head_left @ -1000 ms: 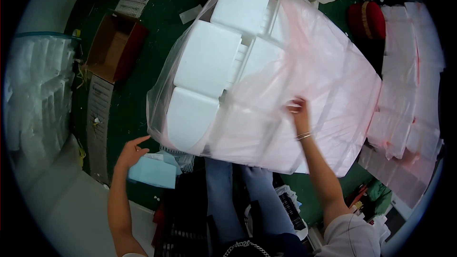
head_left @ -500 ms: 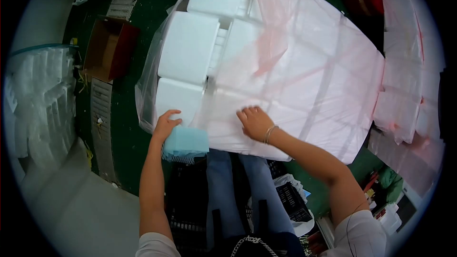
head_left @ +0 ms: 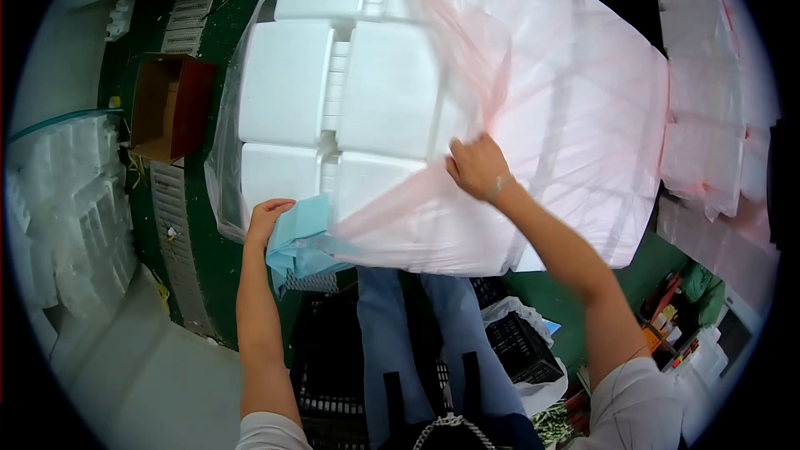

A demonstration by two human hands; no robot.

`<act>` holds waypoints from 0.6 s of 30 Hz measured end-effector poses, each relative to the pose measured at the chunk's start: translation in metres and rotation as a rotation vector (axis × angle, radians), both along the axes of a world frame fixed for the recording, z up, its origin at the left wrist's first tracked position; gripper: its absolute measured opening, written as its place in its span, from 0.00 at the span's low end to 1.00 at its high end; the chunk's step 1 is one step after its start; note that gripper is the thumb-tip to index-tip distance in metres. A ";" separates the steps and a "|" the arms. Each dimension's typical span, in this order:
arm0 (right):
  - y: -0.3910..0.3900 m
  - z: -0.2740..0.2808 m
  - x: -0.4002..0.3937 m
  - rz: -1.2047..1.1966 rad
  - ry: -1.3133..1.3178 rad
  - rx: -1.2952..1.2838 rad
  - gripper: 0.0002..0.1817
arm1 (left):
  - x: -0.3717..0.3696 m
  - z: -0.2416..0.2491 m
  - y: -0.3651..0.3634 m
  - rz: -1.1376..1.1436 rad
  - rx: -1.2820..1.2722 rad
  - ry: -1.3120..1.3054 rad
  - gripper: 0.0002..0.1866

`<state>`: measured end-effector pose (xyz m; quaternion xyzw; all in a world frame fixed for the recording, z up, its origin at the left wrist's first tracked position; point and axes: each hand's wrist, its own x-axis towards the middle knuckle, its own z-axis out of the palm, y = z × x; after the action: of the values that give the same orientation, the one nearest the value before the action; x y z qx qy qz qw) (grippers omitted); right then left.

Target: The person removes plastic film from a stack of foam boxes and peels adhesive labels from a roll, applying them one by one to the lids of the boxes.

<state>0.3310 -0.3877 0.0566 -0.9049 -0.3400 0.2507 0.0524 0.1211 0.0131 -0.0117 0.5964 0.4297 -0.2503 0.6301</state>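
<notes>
White foam blocks (head_left: 287,79) lie in rows in front of me, partly under a thin pinkish plastic sheet (head_left: 583,117). My right hand (head_left: 481,168) is closed on the plastic sheet above the middle of the blocks, and folds run from it down toward the near left corner. At that corner my left hand (head_left: 268,215) grips the edge of some soft light-blue sheets (head_left: 302,229). Their material is not clear. A fold of the plastic touches the blue sheets on their right side.
An open cardboard box (head_left: 171,108) stands on the green floor to the left, near wrapped white foam pieces (head_left: 71,200). More plastic-covered blocks (head_left: 704,150) are at the right. A black crate (head_left: 521,346) sits beside my legs.
My right hand has closed on the plastic sheet and drawn it up and right, baring more white blocks. The blue sheets have tilted and crumpled at my left hand.
</notes>
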 end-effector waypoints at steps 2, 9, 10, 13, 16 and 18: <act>-0.039 0.001 -0.052 -0.101 -0.040 -0.005 0.11 | 0.005 0.006 -0.003 -0.054 0.080 0.028 0.10; -0.201 0.054 -0.286 -0.666 0.407 -0.315 0.16 | -0.001 -0.007 0.002 -0.122 0.193 -0.004 0.11; -0.218 0.057 -0.336 -0.778 0.481 -0.358 0.18 | 0.000 -0.011 0.002 -0.133 0.174 -0.009 0.11; -0.205 0.061 -0.415 -1.265 1.058 -0.275 0.21 | 0.002 0.000 -0.009 -0.107 0.211 0.064 0.12; -0.229 0.005 -0.490 -1.414 1.267 -0.099 0.23 | -0.006 -0.017 0.001 -0.103 0.213 0.003 0.12; -0.242 0.018 -0.481 -1.683 1.407 0.017 0.23 | -0.007 -0.004 -0.005 -0.059 0.132 0.020 0.12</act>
<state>-0.1500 -0.6299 0.0743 -0.5015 0.4907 0.5929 0.3952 0.1143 0.0080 -0.0159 0.6467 0.4339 -0.2460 0.5771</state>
